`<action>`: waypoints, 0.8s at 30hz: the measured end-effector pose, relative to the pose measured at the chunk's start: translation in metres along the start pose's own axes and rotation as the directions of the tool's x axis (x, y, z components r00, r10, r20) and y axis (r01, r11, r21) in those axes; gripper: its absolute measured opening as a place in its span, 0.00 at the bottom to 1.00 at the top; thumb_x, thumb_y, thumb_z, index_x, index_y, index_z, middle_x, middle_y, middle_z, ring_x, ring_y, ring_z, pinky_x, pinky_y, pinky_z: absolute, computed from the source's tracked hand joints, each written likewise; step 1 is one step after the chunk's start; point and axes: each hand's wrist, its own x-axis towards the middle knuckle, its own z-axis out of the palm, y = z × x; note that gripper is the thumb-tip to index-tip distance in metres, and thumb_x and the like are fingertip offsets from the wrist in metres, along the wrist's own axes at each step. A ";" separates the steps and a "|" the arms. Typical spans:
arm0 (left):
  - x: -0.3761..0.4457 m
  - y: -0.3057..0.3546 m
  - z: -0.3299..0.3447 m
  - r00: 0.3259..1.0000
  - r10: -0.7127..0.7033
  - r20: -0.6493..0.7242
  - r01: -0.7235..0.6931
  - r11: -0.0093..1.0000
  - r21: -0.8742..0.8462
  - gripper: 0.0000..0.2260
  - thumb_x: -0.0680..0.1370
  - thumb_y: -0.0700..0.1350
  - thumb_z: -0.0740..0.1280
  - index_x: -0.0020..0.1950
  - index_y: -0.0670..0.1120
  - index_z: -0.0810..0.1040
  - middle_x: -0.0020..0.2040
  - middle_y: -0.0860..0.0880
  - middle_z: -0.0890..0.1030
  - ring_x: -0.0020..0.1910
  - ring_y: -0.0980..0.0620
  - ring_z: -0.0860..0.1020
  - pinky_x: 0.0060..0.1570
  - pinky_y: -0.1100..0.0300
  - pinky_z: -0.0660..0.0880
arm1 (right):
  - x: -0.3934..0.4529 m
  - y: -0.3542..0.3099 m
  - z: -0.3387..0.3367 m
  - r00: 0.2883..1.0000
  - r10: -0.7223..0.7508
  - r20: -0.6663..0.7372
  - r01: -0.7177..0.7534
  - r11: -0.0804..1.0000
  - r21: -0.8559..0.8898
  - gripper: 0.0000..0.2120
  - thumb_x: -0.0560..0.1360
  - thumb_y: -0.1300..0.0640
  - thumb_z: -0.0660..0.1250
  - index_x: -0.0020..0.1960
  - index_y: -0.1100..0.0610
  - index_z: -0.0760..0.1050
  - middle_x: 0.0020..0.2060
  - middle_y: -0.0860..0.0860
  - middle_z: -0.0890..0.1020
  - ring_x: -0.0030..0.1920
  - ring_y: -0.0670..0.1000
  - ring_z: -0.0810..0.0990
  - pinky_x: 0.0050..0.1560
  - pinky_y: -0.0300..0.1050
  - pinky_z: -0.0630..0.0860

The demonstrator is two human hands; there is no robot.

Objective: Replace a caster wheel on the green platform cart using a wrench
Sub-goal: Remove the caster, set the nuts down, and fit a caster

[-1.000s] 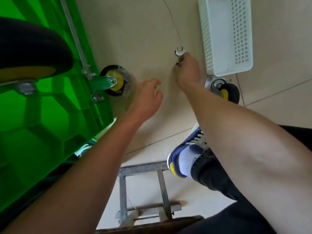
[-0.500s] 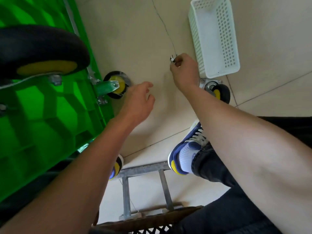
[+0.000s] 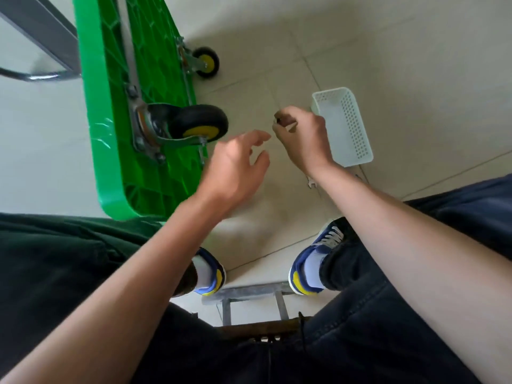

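Green platform cart [image 3: 116, 112] lies tipped on the tiled floor [image 3: 415, 51], its caster wheel [image 3: 198, 124] exposed. Left hand [image 3: 232, 167] hovers spread; right hand [image 3: 303, 137] pinches something small beside the white basket [image 3: 343, 126]; wrench [image 3: 311, 182] under that wrist

The cart [image 3: 116, 128] stands on edge at left, the basket [image 3: 343, 126] right, both hands between them.

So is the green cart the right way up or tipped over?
Tipped over. The green cart stands on its edge, ribbed underside facing the person, and its caster wheel sticks out sideways above the floor.
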 end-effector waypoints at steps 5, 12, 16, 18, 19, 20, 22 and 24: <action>-0.029 0.018 -0.068 0.981 0.175 -0.083 -0.166 0.980 0.107 0.17 0.78 0.48 0.65 0.65 0.48 0.82 0.58 0.50 0.83 0.54 0.50 0.81 0.53 0.52 0.79 | 0.005 -0.057 -0.023 0.990 -0.102 0.097 0.089 0.988 0.126 0.09 0.75 0.54 0.71 0.54 0.53 0.83 0.45 0.47 0.85 0.44 0.45 0.85 0.50 0.50 0.83; -0.028 0.012 -0.134 0.909 0.390 -0.146 -0.315 0.874 0.371 0.09 0.80 0.44 0.67 0.56 0.44 0.85 0.50 0.48 0.86 0.47 0.42 0.81 0.46 0.44 0.78 | 0.031 -0.128 -0.034 0.927 -0.265 0.266 0.255 0.964 0.072 0.06 0.75 0.54 0.73 0.52 0.52 0.83 0.42 0.43 0.84 0.40 0.28 0.79 0.42 0.25 0.70; -0.006 -0.008 -0.165 0.888 0.360 -0.285 -0.214 0.874 0.436 0.10 0.80 0.45 0.67 0.56 0.44 0.86 0.56 0.47 0.85 0.56 0.41 0.80 0.53 0.41 0.77 | 0.047 -0.148 -0.023 0.886 -0.271 0.377 0.262 0.962 0.074 0.06 0.76 0.54 0.72 0.52 0.54 0.83 0.42 0.42 0.84 0.42 0.30 0.80 0.39 0.24 0.69; 0.005 -0.021 -0.174 0.906 0.303 -0.296 -0.136 0.870 0.474 0.11 0.79 0.46 0.67 0.58 0.45 0.85 0.61 0.45 0.83 0.63 0.41 0.76 0.59 0.42 0.75 | 0.054 -0.155 -0.013 0.871 -0.257 0.419 0.240 0.966 0.096 0.05 0.77 0.54 0.73 0.52 0.53 0.82 0.42 0.41 0.84 0.41 0.33 0.81 0.40 0.28 0.71; 0.008 -0.027 -0.176 0.921 0.266 -0.285 -0.100 0.868 0.486 0.12 0.79 0.47 0.67 0.59 0.46 0.85 0.64 0.45 0.81 0.66 0.41 0.74 0.61 0.42 0.74 | 0.057 -0.156 -0.006 0.864 -0.247 0.438 0.216 0.969 0.120 0.05 0.76 0.54 0.74 0.51 0.52 0.82 0.42 0.43 0.85 0.41 0.37 0.82 0.43 0.32 0.73; 0.009 -0.031 -0.176 0.936 0.232 -0.266 -0.075 0.868 0.490 0.12 0.78 0.47 0.67 0.59 0.46 0.85 0.67 0.44 0.79 0.68 0.41 0.72 0.62 0.42 0.74 | 0.059 -0.157 0.001 0.858 -0.238 0.455 0.192 0.971 0.145 0.04 0.76 0.54 0.74 0.50 0.50 0.81 0.42 0.44 0.85 0.43 0.40 0.83 0.45 0.36 0.74; 0.009 -0.037 -0.176 0.953 0.187 -0.237 -0.056 0.881 0.469 0.13 0.76 0.46 0.67 0.58 0.47 0.85 0.70 0.45 0.76 0.70 0.41 0.70 0.61 0.43 0.75 | 0.060 -0.157 0.017 0.848 -0.227 0.480 0.166 0.972 0.167 0.04 0.76 0.55 0.75 0.48 0.49 0.80 0.42 0.45 0.85 0.46 0.46 0.85 0.47 0.43 0.78; 0.007 -0.039 -0.176 0.958 0.171 -0.230 -0.052 0.893 0.446 0.13 0.74 0.45 0.66 0.56 0.47 0.86 0.70 0.45 0.76 0.70 0.41 0.69 0.59 0.42 0.76 | 0.061 -0.155 0.031 0.837 -0.217 0.502 0.157 0.975 0.159 0.04 0.75 0.54 0.76 0.48 0.50 0.81 0.43 0.47 0.86 0.47 0.48 0.86 0.51 0.49 0.82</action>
